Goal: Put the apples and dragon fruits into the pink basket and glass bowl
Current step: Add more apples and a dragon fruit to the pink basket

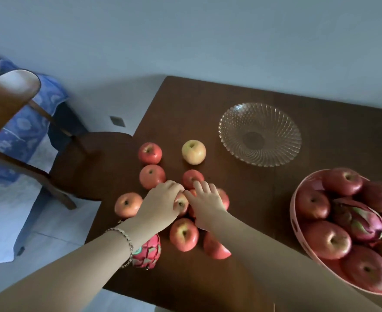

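Head view: both hands are seen mid-frame over a cluster of apples on the desk. Left hand is clenched on one apple; right hand lies spread over another, grip cannot be told. Glass bowl sits upper right; pink basket, right edge, holds apples and a dragon fruit.

Dark polished wood is seen in the table and chair, clear ribbed glass in the bowl, smooth pink plastic in the basket, and glossy skins on the apples.
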Tool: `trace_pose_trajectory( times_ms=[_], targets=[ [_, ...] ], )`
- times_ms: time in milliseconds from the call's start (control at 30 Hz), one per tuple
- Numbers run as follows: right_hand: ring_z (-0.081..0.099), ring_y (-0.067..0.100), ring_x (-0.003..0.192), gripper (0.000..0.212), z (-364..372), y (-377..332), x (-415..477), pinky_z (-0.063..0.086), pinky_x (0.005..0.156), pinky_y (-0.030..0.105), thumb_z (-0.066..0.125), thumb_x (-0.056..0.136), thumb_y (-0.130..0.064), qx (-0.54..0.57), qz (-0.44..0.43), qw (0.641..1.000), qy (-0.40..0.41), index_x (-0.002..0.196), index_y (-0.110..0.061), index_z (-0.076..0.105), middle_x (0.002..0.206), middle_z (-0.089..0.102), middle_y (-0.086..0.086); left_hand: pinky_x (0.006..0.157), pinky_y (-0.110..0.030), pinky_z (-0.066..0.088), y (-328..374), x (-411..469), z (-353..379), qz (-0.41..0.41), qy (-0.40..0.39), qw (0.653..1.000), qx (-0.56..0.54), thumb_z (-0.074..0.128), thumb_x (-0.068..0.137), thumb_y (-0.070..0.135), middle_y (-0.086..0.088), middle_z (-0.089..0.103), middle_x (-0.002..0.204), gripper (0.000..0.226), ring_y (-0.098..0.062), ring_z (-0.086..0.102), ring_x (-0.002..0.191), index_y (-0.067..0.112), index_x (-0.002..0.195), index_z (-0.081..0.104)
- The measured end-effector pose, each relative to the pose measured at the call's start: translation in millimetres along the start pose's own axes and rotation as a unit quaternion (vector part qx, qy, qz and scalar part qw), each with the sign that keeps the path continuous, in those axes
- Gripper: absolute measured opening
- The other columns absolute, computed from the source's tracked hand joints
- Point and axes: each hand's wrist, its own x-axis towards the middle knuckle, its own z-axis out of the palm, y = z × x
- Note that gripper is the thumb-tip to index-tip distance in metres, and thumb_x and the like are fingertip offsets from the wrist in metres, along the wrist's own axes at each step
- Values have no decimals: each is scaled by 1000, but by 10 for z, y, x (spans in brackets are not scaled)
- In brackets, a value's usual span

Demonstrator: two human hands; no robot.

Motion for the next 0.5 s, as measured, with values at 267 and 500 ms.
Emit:
trace_pose_trajectory(
  times_ms=[267, 500],
  targets=[
    [44, 35, 115, 44, 62, 92, 56, 33, 103, 36, 62, 77, -16, 127, -40, 991, -4, 120, -18, 50, 131, 33, 13, 94, -32, 42, -178, 19, 131, 5, -33, 998, -57, 52, 88, 13, 7, 58, 116, 28, -17, 51, 108, 23, 113, 57],
    [39, 32, 120, 42, 87, 108, 141, 25, 109, 37, 62, 83, -26, 42, -88, 994, -39, 124, -15, 58, 133, 37, 16, 95, -32, 44, -257, 16, 201, 19, -13, 996, -90, 54, 85, 10, 7, 59, 113, 25, -15, 50, 108, 21, 107, 63]
  ],
)
